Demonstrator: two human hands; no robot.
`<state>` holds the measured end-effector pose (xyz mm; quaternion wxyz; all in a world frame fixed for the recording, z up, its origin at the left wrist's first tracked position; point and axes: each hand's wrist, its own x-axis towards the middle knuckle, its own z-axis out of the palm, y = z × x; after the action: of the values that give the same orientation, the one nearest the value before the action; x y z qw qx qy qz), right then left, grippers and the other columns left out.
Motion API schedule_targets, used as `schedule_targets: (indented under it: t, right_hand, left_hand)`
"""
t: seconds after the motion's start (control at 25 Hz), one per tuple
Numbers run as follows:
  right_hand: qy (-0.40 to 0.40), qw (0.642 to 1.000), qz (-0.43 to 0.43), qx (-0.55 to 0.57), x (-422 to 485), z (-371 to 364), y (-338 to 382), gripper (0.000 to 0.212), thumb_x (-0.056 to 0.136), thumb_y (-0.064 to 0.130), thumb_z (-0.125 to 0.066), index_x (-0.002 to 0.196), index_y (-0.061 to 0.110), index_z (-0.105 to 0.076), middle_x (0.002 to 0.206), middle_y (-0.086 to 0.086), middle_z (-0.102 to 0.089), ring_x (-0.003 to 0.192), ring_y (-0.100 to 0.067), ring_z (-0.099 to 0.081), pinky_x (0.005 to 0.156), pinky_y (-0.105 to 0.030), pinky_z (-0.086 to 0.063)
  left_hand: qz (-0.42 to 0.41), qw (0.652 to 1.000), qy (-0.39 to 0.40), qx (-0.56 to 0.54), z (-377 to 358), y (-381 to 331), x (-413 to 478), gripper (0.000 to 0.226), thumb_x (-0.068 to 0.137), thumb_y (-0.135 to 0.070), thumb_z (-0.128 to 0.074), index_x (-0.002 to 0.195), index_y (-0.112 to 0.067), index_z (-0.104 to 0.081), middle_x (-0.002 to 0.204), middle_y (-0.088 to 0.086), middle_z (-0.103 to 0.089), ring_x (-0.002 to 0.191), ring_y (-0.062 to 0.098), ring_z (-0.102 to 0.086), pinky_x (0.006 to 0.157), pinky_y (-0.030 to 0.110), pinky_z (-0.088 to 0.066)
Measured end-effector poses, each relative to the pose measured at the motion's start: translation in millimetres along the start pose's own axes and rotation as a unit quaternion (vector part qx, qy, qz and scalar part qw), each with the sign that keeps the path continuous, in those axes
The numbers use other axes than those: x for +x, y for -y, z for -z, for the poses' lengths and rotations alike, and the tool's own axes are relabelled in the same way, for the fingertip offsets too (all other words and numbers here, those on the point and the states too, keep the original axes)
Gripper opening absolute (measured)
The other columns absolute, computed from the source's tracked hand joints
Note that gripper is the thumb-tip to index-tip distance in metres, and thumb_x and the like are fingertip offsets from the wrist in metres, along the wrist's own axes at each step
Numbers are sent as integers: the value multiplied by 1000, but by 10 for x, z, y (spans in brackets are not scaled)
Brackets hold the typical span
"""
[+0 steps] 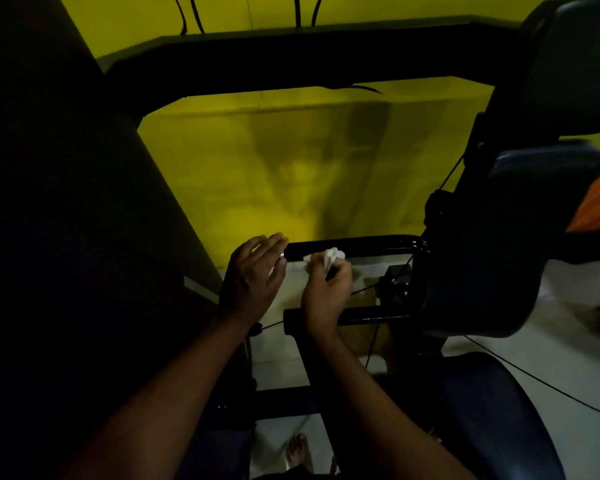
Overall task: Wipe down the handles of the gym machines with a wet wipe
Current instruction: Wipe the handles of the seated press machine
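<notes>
Nearest the camera, a bare foot stands on pale floor, with the machine's blue seat pad to the right. Beyond these, the lower handle, a black bar with a capped free end at left, passes behind the right wrist; no wipe is on it. The right hand is curled closed around a crumpled white wet wipe and presses it onto the upper handle, just inside that bar's left free end. The left hand is spread, fingers nearly straight and holding nothing, at the bar's chromed end; actual contact cannot be confirmed. Farther off are the black frame crossbeam and the yellow wall. Assessment: the step in hand is the wiping of the upper handle, and most of its length toward the right-hand bend appears not yet covered. Recommended practice: wrap the wipe fully around the bar rather than dabbing the top face, draw it in one firm pass from the free end to the bend, and rotate the wrist to reach the underside. The left hand should steady the end cap so the bar does not swing. The end cap itself needs attention. Lighting is poor, so residue cannot be judged by eye.
</notes>
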<state>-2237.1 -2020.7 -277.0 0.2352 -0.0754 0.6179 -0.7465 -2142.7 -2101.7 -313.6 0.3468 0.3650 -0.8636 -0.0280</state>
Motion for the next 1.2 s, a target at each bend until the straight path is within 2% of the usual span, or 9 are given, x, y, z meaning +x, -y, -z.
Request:
schedule_targets:
  t: [0.12, 0.2, 0.32, 0.44, 0.56, 0.68, 0.8, 0.92, 1.2]
  right_hand:
    - [32, 959, 181, -217, 111, 107, -52, 4, 90, 11, -66, 94, 10, -64, 96, -10, -61, 89, -24, -57, 73, -27, -39]
    - [101, 922, 244, -284, 213, 124, 10, 20, 90, 16, -59, 107, 8, -67, 106, -8, -61, 98, -23, -52, 76, -30, -39]
    - [169, 799, 388, -427, 145, 75, 23, 39, 91, 20, -41, 121, 8, -63, 107, -13, -66, 96, -32, -53, 74, -37, -48]
    - [248, 702, 460, -484, 216, 116, 49, 35, 93, 22, -46, 123, 13, -61, 106, -11, -64, 93, -33, -53, 73, -37, -47]
    - [193, 720, 441, -499, 440, 180, 173, 23, 90, 12, -53, 107, 11, -69, 99, -14, -65, 88, -36, -55, 71, -38, -45]
    - [290, 654, 467, -520, 404, 128, 233, 29, 92, 15, -44, 110, 12, -67, 110, -14, -63, 97, -34, -55, 72, -39, -49]
    - [334, 671, 416, -515, 408, 14, 331, 25, 94, 13, -54, 115, 14, -67, 113, -11, -64, 102, -30, -56, 76, -38, -51]
    - [367, 616, 440, -541, 577, -51, 390, 15, 96, 18, -56, 106, 18, -67, 105, -6, -63, 97, -24, -56, 67, -37, -52]
    - [447, 605, 337, -566, 904, -349, 361, 20, 91, 25, -66, 94, 6, -70, 88, -11, -68, 80, -27, -65, 73, -43, -56]
  left_hand:
    - [-7, 1000, -5, 3, 24, 24, 8, 36, 97, -25, -51, 127, -11, -65, 131, 3, -64, 119, 24, -55, 97, 39, -48]
    - [-5, 1000, -1, 3, 12, 31, 25, 37, 97, -24, -51, 129, -11, -64, 132, 4, -63, 120, 25, -55, 97, 41, -49]
    - [-9, 1000, -2, -1, 33, 23, -18, 37, 97, -26, -52, 129, -10, -64, 134, 5, -62, 121, 27, -56, 98, 41, -48]
    - [-6, 1000, -10, -19, 35, 7, -48, 37, 97, -27, -54, 128, -9, -64, 132, 6, -63, 121, 27, -56, 100, 39, -46]
    - [16, 999, -21, -22, 18, 8, -32, 37, 95, -26, -55, 126, -9, -65, 131, 6, -64, 120, 27, -57, 98, 41, -48]
    - [8, 999, -34, -13, -2, 34, -28, 36, 95, -25, -56, 124, -7, -66, 129, 8, -65, 118, 28, -59, 95, 42, -50]
    - [-2, 999, -50, -12, -2, 51, -24, 37, 93, -25, -57, 124, -6, -66, 126, 9, -66, 117, 28, -59, 93, 42, -51]
    - [7, 999, -48, -9, -6, 41, -22, 42, 92, -29, -58, 126, -6, -65, 125, 8, -67, 118, 25, -55, 96, 38, -49]
    - [14, 999, -46, -18, 38, 47, 1, 39, 89, -28, -59, 121, -8, -68, 121, 4, -69, 119, 21, -53, 94, 35, -47]
